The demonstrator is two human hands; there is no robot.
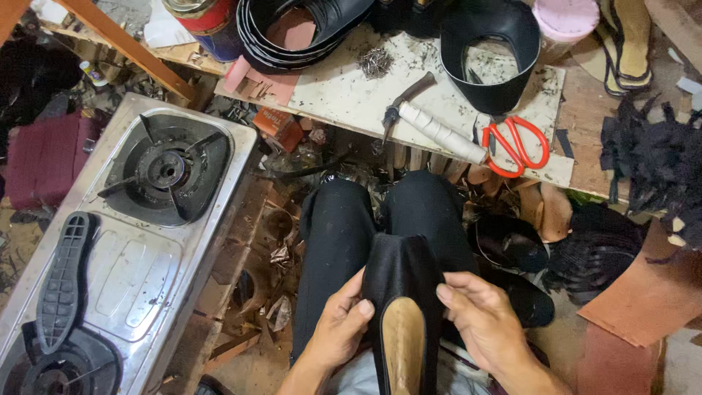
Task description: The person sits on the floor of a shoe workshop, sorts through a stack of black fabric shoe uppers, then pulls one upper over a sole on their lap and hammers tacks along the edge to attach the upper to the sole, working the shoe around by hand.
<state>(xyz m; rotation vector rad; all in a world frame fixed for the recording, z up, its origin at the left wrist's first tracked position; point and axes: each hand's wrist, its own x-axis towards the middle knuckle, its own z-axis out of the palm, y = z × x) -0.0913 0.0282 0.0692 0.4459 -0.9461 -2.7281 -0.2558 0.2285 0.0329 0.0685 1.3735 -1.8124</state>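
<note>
Head view: left hand [342,325] and right hand [479,322] are gripping a black shoe upper [404,292] from both sides, resting on the lap. Red scissors [515,143] are lying on the desk [344,91] beyond the shoe; a gas stove [124,241] is sitting left of it.

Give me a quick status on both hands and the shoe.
Left hand and right hand both grip black fabric shoe upper on tan wooden last, over lap. Nothing between them.

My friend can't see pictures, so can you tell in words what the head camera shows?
Two bare hands, left hand and right hand, hold a black shoe upper stretched over a wooden last above the person's lap. A steel gas stove stands at the left; red scissors and a hammer lie on the workbench.
</note>
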